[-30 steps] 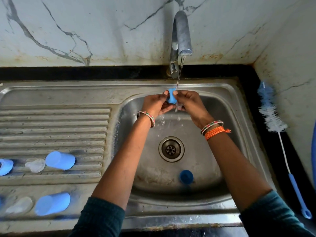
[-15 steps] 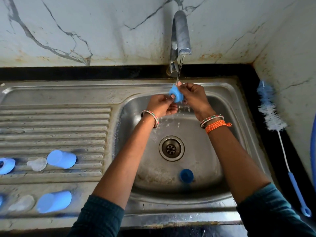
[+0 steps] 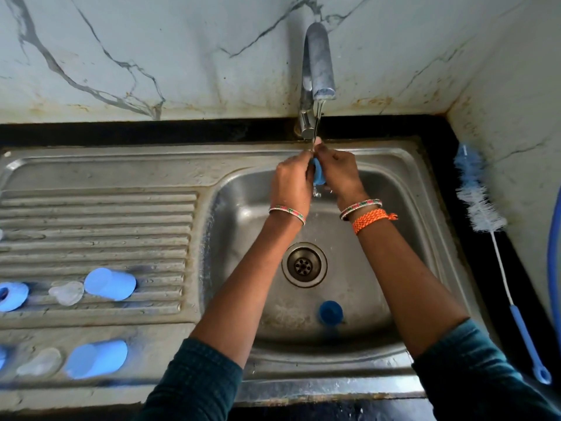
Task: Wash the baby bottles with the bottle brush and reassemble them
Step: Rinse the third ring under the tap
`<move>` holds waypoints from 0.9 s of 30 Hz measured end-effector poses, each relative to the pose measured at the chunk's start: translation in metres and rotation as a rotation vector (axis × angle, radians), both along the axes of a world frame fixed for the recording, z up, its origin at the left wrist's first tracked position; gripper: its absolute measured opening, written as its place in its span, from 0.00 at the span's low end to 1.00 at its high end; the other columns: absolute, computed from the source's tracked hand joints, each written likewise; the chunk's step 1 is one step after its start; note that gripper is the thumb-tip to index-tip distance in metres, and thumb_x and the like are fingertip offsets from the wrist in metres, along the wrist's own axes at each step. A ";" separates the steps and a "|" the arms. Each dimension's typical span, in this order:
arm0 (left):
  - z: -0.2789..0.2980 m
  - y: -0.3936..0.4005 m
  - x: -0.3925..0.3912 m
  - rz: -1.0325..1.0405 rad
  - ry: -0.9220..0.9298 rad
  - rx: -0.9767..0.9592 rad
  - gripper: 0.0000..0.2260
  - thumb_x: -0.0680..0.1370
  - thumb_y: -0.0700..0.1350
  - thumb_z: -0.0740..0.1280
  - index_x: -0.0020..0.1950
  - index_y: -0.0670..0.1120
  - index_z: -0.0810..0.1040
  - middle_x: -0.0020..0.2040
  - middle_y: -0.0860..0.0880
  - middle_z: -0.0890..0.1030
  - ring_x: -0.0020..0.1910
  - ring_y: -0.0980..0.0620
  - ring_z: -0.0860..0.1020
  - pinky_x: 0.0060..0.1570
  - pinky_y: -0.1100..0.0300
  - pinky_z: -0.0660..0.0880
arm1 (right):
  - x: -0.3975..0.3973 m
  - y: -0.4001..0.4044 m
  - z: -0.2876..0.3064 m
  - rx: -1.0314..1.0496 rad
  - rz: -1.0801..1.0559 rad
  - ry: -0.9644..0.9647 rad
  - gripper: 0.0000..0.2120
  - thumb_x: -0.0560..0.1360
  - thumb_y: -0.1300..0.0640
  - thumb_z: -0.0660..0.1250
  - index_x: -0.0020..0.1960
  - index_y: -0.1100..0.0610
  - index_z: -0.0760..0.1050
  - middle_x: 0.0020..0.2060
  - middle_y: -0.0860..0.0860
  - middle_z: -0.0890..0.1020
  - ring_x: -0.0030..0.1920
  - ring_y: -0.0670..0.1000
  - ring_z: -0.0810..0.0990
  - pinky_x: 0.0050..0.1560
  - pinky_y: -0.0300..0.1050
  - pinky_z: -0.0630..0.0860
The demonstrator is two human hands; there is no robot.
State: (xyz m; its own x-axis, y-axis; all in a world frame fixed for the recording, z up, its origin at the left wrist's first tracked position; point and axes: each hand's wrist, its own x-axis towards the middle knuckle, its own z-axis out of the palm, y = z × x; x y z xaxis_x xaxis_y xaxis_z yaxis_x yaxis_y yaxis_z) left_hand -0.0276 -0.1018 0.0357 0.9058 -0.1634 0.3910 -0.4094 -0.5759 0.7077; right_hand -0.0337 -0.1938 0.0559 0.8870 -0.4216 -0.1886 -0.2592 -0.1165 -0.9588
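Bottle ring (image 3: 318,175), the small blue piece, sits pinched between both your hands under the tap stream, above the back of the basin. Left hand (image 3: 292,181) grips it from the left, right hand (image 3: 340,175) from the right; fingertips meet at the top, right in the water. Most of the piece is hidden, so whether it's a collar or a cap I can't tell.

Handling call: light, stiff moulded plastic, wet, so likely slippery. Hold it by the outer rim with thumb and fingers opposed, not by the flat faces. A drop probably won't break it, but it will skate toward the drain (image 3: 304,264).

Outward:
- Faucet (image 3: 317,74): curved dull metal spout, thin stream running.
- Sink (image 3: 403,189): stainless, scuffed and stained, rounded corners.
- Blue cap (image 3: 330,312): round, lying in the basin near the front wall, apart from the drain.
- Drainboard (image 3: 97,214): ribbed steel. On it two blue cups (image 3: 110,283) on their sides, plus translucent soft-looking nipples (image 3: 66,292), well apart from your hands.
- Bottle brush (image 3: 481,205): on the black counter to the right, white-blue bristles, thin wire stem, blue handle. Untouched at this moment.
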 end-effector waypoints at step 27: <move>0.019 0.039 0.020 -0.416 1.265 -1.110 0.10 0.81 0.35 0.55 0.55 0.36 0.75 0.43 0.43 0.83 0.42 0.51 0.83 0.50 0.60 0.79 | -0.022 -0.005 0.000 -0.338 -0.002 -0.092 0.04 0.67 0.42 0.72 0.38 0.39 0.79 0.46 0.42 0.82 0.55 0.46 0.77 0.63 0.63 0.67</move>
State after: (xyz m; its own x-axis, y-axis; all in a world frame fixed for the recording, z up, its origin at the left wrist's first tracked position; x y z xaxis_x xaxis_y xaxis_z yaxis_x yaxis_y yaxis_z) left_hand -0.0077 -0.0630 0.0545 0.6864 -0.6131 -0.3911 0.6832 0.3596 0.6355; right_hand -0.0555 -0.1989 0.0563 0.8931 -0.4479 0.0427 -0.1740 -0.4312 -0.8853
